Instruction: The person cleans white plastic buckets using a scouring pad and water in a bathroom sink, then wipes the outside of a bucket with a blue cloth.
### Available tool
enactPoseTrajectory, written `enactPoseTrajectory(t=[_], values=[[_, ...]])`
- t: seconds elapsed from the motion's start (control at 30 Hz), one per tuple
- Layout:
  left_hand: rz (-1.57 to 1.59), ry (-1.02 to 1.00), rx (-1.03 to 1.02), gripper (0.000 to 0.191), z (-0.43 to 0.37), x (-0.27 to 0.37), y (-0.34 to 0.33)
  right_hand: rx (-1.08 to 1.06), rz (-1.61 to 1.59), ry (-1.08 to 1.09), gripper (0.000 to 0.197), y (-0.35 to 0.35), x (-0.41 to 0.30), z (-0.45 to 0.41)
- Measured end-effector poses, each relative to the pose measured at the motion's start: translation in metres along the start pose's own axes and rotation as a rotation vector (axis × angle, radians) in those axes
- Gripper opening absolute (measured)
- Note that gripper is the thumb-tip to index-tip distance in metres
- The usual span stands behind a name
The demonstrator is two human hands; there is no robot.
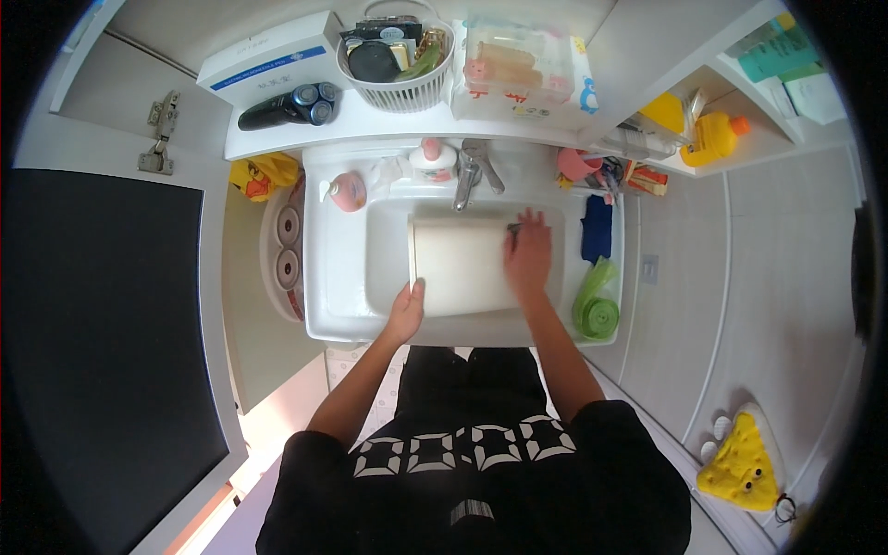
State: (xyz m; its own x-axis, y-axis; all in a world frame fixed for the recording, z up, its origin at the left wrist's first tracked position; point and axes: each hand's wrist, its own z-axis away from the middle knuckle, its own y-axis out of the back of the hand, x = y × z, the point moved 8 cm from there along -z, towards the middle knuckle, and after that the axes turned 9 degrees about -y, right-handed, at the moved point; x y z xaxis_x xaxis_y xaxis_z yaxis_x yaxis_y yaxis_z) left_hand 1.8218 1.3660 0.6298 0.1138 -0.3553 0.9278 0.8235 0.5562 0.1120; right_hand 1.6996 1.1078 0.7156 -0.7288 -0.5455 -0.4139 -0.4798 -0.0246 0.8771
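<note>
A white, smooth-walled container (461,267), probably a plastic bin, lies on its side across the basin of the white sink (333,277). My left hand (406,312) grips its left rim near the lower corner, thumb on top. At the container's right end is my right hand (530,253), blurred, its fingers pointing away from me. A small dark thing (513,229) shows beside that hand's thumb side; what it is and whether I hold it cannot be made out. The chrome faucet (468,173) stands just beyond the container.
Pump bottles (348,191) and a white bottle with a pink top (433,161) stand on the sink's back ledge. A dark blue cloth (596,229) and a green bag roll (596,316) lie on the right edge. Above is a shelf holding a basket (395,94) and a shaver (288,107).
</note>
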Motion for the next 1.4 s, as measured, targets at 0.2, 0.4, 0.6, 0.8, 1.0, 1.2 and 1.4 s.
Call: enactPoseTrajectory(t=[0.2, 0.4, 0.6, 0.8, 1.0, 1.2, 1.4], values=[[-0.037, -0.073, -0.041, 0.056, 0.003, -0.007, -0.008, -0.216, -0.243, 0.262, 0.043, -0.021, -0.147, 0.046], [-0.026, -0.1, -0.009, 0.071, 0.009, -0.023, 0.007, -0.207, -0.266, 0.366, 0.042, 0.004, -0.144, 0.068], [0.767, 0.367, 0.045, 0.078, -0.041, 0.072, -0.012, -0.219, -0.206, 0.405, 0.042, 0.002, -0.133, 0.096], [0.2, 0.241, 0.147, 0.07, -0.038, 0.042, 0.004, -0.312, 0.074, 0.15, 0.04, -0.013, -0.097, 0.052], [0.104, 0.109, 0.148, 0.069, -0.027, 0.045, -0.008, -0.217, 0.115, -0.135, 0.051, -0.028, 0.035, 0.026], [0.123, 0.132, 0.179, 0.073, -0.024, 0.009, -0.007, -0.375, -0.25, 0.093, 0.046, -0.037, -0.112, 0.051], [0.093, 0.194, 0.092, 0.072, -0.012, 0.017, -0.002, -0.345, -0.059, 0.166, 0.043, -0.033, -0.093, 0.046]])
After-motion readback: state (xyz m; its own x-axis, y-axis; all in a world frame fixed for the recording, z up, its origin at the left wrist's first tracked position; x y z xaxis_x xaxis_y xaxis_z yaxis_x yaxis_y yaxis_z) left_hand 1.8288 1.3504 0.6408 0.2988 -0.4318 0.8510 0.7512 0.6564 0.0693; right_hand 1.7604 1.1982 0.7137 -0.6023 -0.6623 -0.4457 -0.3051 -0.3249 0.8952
